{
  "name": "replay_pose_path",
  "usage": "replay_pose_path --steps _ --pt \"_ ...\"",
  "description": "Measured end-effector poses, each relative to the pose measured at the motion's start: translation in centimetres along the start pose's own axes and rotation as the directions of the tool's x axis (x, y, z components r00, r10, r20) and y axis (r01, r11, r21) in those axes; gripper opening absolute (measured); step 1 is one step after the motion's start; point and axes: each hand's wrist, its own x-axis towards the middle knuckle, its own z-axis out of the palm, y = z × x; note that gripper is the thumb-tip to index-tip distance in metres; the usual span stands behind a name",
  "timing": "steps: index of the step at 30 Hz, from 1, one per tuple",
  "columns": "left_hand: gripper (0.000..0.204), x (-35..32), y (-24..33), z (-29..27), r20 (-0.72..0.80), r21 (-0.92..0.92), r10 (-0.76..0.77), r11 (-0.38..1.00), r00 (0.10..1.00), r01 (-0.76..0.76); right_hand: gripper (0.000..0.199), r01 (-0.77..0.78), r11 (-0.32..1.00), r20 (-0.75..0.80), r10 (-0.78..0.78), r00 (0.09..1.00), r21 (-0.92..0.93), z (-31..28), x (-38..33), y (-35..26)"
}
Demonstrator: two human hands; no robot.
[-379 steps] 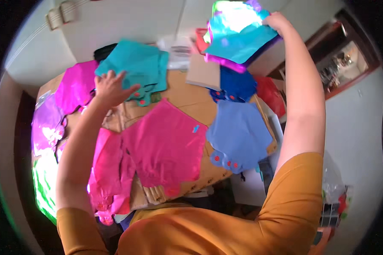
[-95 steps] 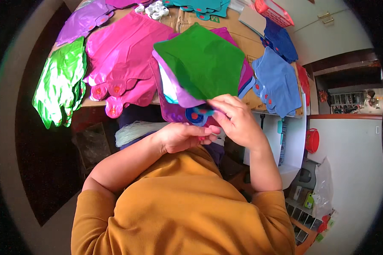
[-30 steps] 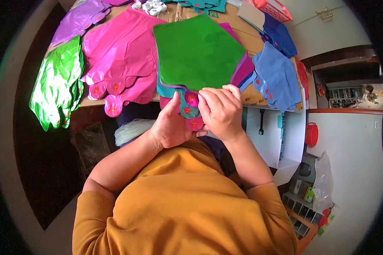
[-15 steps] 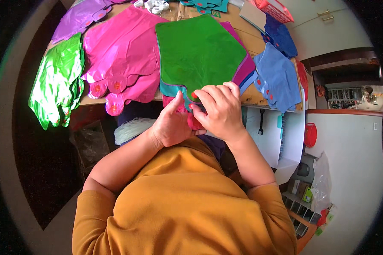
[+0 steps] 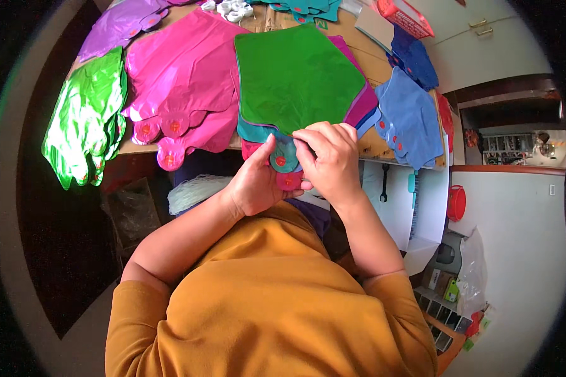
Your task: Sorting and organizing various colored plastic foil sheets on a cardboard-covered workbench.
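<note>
A stack of flat foil balloons lies at the table's front edge, with a green balloon [image 5: 299, 75] on top. Below its lower point hang a teal tab [image 5: 284, 156] with a red dot and a pink tab [image 5: 288, 181]. My left hand [image 5: 256, 182] cups these tabs from the left, its thumb up along the teal one and its fingers passing beneath the pink one. My right hand [image 5: 330, 157] is closed, thumb and index finger pinched at the green balloon's lower end, beside the teal tab. The green tab itself is hidden by these fingers.
Pink balloons [image 5: 182, 69] and shiny green balloons [image 5: 82, 119] lie to the left, purple ones [image 5: 116, 28] farther back. Blue balloons [image 5: 412, 116] are at the right. A red basket [image 5: 405, 16] stands at the far right corner. White shelving [image 5: 396, 201] sits under the table's right side.
The green balloon's tab with its red dot has gone out of sight at my right fingers. The teal tab beneath is now uncovered. My left hand has barely moved.
</note>
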Motion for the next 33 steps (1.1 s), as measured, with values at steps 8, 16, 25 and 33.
replay_pose_path --steps 8,16,25,33 --pt "0.075 -0.3 0.4 0.6 0.087 -0.04 0.032 0.999 0.996 -0.028 0.015 0.111 0.993 -0.068 -0.108 0.992 0.04 -2.3 0.8 -0.9" --pt "0.077 -0.3 0.3 1.2 0.049 -0.055 0.065 0.997 0.997 -0.062 0.031 0.147 0.988 0.124 -0.14 0.982 -0.046 -1.8 -1.0 -1.2" --pt "0.072 -0.7 -0.8 -0.1 0.008 -0.129 0.073 0.989 0.997 -0.071 0.053 0.133 0.991 0.187 -0.126 0.974 -0.026 -1.6 -1.4 -1.0" --pt "0.064 -0.6 -0.4 0.4 0.049 -0.063 0.089 0.994 0.995 -0.086 0.044 0.18 0.982 0.142 -0.171 0.975 -0.051 -1.3 -1.0 -0.8"
